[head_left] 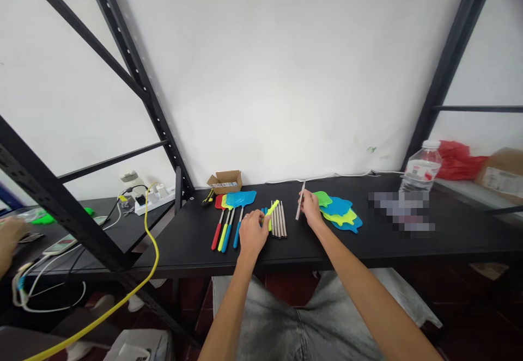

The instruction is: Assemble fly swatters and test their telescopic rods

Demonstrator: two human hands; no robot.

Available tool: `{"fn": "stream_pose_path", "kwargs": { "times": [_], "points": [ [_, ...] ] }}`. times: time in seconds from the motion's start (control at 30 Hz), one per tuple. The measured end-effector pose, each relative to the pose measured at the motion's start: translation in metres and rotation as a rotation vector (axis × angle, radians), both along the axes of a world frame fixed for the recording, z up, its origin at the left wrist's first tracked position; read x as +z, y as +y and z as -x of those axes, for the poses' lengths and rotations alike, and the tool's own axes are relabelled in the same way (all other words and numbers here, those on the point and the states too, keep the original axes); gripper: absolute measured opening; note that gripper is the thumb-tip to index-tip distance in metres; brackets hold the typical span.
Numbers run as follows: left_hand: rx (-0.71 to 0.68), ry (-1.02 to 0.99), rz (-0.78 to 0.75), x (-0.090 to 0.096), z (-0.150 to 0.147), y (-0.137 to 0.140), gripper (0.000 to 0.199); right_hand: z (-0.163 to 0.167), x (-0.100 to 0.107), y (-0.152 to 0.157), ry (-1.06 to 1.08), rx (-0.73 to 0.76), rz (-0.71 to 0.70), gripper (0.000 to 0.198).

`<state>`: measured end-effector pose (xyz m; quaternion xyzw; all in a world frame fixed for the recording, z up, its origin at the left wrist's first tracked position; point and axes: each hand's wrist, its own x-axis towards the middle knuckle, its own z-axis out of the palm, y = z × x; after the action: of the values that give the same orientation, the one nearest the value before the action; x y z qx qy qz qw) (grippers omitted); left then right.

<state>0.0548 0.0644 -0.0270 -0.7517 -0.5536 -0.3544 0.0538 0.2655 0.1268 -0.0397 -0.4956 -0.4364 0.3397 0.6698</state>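
Note:
My left hand [252,230] is closed around a yellow plastic handle [273,210], which points up and to the right. In my right hand [311,208] a thin silver metal rod [301,200] is pinched, standing tilted. Several similar metal rods [279,222] lie side by side on the table between my hands. Just left of my left hand lie several fly swatters [241,199] with red, yellow and blue handles and coloured heads. Beside my right hand is a pile of loose swatter heads [341,208] in green, blue and yellow. Blue handles show partly behind my left fingers.
A small open cardboard box [226,181] stands at the back of the black table [392,244]. At right are a water bottle [420,167] and a red bag [460,159]. A yellow cable [153,241] hangs at left, near a power strip [155,200] and another person's hand [10,236].

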Motion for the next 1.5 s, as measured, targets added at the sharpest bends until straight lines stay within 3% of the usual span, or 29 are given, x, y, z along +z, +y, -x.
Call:
{"fn": "stream_pose_path", "kwargs": {
  "times": [0.1, 0.2, 1.5],
  "points": [
    [-0.015, -0.014, 0.015, -0.0009, 0.0017, 0.001, 0.022, 0.0012, 0.002, 0.0015, 0.259, 0.02, -0.012, 0.019],
    [-0.023, -0.03, 0.039, -0.0013, 0.0029, 0.0019, 0.016, 0.0013, 0.0047, 0.001, 0.318, 0.064, -0.004, 0.02],
    [-0.059, -0.183, 0.027, -0.0026, 0.0071, 0.0033, 0.009, -0.0001, 0.0, 0.0051, 0.312, 0.102, -0.038, 0.014]
  ]
}}
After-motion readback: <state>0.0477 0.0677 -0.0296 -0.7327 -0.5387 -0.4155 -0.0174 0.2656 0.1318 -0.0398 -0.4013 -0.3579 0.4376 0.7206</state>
